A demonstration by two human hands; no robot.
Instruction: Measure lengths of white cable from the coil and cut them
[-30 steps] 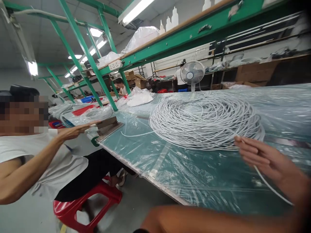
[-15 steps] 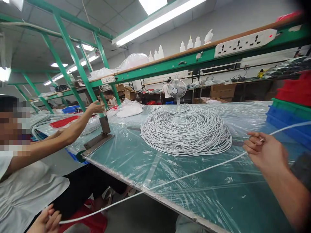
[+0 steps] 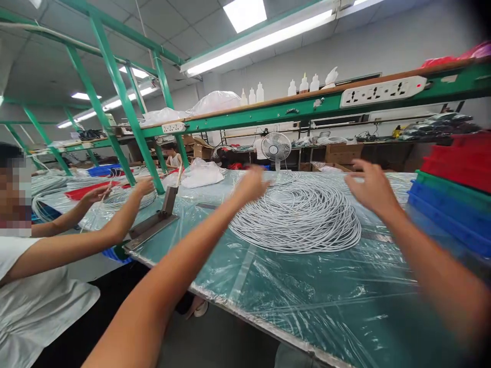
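My left grip (image 3: 251, 184) reaches out across the far left part of the coil of pale cable (image 3: 299, 220). Its fingers are blurred, so I cannot tell whether they are closed on a strand or whether they touch the coil at all. My right grip (image 3: 371, 188) is raised just beside the coil's right side, its fingers spread wide and slightly bent. The coil lies as a broad, loose ring between my two grips and lower than both, on the green worktop (image 3: 291, 291), which is covered with clear plastic.

To the right of my right grip I have a stack of red trays (image 3: 456, 166), a green tray (image 3: 452, 186) and blue trays (image 3: 452, 214). Beyond my left grip, a little to its right, stands a white fan (image 3: 275, 147). To the left of that grip I see a white bag (image 3: 203, 174), then a dark metal bracket (image 3: 153, 222) at the worktop's edge. Farther left, a co-worker's two hands (image 3: 143, 186) reach over their own place.
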